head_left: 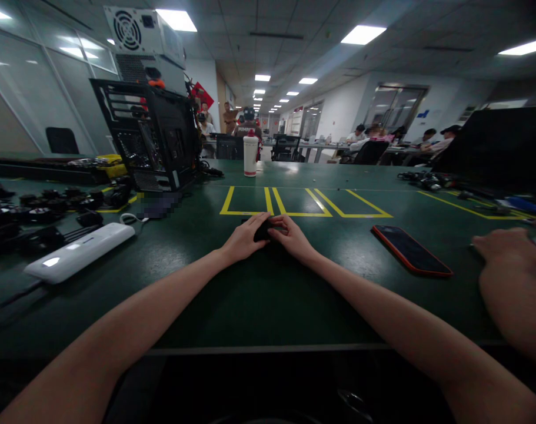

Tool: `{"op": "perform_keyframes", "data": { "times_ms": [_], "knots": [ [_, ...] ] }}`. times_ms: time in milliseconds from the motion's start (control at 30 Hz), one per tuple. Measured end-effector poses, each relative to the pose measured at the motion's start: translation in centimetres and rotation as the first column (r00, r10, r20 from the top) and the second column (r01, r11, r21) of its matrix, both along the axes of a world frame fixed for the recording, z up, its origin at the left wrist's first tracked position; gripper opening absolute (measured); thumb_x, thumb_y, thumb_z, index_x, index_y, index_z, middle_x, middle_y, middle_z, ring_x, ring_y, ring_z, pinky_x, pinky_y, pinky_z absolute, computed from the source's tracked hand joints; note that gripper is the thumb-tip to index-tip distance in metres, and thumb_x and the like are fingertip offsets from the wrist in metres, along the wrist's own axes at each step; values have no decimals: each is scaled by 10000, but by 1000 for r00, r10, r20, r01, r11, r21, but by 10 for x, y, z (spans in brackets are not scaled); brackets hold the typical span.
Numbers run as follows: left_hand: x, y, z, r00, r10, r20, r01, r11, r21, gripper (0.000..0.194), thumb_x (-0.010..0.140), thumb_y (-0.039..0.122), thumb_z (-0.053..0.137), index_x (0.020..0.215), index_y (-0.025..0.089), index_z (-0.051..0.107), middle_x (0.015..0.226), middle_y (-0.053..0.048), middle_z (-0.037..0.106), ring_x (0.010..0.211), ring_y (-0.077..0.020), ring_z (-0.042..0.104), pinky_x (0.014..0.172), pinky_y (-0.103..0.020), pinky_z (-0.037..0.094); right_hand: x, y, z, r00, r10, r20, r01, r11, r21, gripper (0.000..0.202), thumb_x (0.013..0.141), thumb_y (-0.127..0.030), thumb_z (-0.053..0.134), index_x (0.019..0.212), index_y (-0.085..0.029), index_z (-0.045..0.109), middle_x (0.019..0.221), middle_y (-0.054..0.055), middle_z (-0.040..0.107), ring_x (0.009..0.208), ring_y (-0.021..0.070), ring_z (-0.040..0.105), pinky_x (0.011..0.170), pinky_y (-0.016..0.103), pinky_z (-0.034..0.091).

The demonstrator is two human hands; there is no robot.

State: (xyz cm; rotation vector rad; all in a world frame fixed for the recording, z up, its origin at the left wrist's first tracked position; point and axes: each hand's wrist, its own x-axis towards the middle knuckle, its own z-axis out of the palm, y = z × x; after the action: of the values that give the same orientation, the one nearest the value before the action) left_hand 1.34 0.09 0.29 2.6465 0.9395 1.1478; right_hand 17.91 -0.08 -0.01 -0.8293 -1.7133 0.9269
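Observation:
Both of my hands meet over the middle of the green table (268, 306), just in front of the yellow tape outlines (300, 215). My left hand (246, 238) is closed round the left side of a small black object (262, 229). From the right, my right hand (292, 237) grips the same object with thumb and fingers. Its shape is mostly hidden by the fingers and too dark to make out. A phone with an orange edge (411, 250) lies to the right of my right hand.
A white power strip (82, 253) and black parts (38, 215) lie on the left, before an open computer case (155, 135). A white bottle (250, 156) stands behind the tape. Another person's arm (512, 277) rests at the right. Cables (426, 178) lie back right.

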Motion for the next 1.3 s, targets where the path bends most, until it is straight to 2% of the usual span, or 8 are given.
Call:
{"op": "perform_keyframes", "data": {
  "times_ms": [133, 400, 600, 867, 1000, 1300],
  "knots": [
    [0, 0, 0, 1000, 1, -8, -1, 1000, 1, 636, 692, 174, 579, 1260, 180, 292, 1283, -89, 395, 1198, -209, 361, 1009, -381, 309, 0, 0, 2, 999, 7, 51, -8, 1000, 1, 318, 730, -211, 531, 1043, -180, 486, 1062, 74, 543, 990, 168, 524, 893, 370, 412],
    [0, -1, 1, 1000, 2, -10, -2, 1000, 2, 636, 692, 176, 579, 1259, 193, 291, 1283, -84, 395, 1193, -209, 367, 1002, -386, 318, -1, -1, 0, 999, 39, -35, -40, 999, -35, 289, 683, -190, 578, 955, -178, 481, 1024, 53, 527, 972, 152, 525, 894, 357, 416],
    [0, -2, 2, 1000, 1, -10, -1, 1000, -6, 626, 692, 181, 579, 1254, 182, 302, 1280, -92, 399, 1191, -213, 370, 999, -393, 320, -2, -3, 2, 999, 13, -38, -15, 999, -39, 166, 718, -243, 542, 865, -193, 483, 934, 25, 546, 920, 140, 533, 842, 341, 445],
    [0, -2, 2, 1000, -5, -4, 5, 1000, -8, 633, 687, 167, 579, 1256, 177, 299, 1286, -94, 395, 1199, -209, 362, 1009, -390, 306, 0, 1, 1, 1000, 11, 18, -10, 1000, -16, 299, 714, -230, 547, 1003, -177, 496, 1048, 67, 537, 970, 158, 526, 886, 355, 411],
    [0, -2, 3, 1000, -3, -5, 3, 1000, -6, 635, 686, 173, 583, 1256, 173, 302, 1278, -98, 403, 1189, -212, 374, 1003, -385, 315, -1, 0, 0, 999, 36, -28, -37, 998, -43, 277, 697, -218, 564, 960, -181, 486, 1020, 49, 531, 942, 147, 534, 872, 348, 424],
    [0, -1, 0, 1000, -4, 3, 4, 1000, -5, 628, 692, 185, 582, 1255, 186, 303, 1282, -95, 399, 1196, -221, 366, 996, -407, 319, -1, -3, 1, 1000, -8, -20, 7, 1000, -21, 188, 712, -256, 551, 874, -198, 475, 922, 25, 532, 915, 139, 523, 815, 329, 451]
  ]
}}
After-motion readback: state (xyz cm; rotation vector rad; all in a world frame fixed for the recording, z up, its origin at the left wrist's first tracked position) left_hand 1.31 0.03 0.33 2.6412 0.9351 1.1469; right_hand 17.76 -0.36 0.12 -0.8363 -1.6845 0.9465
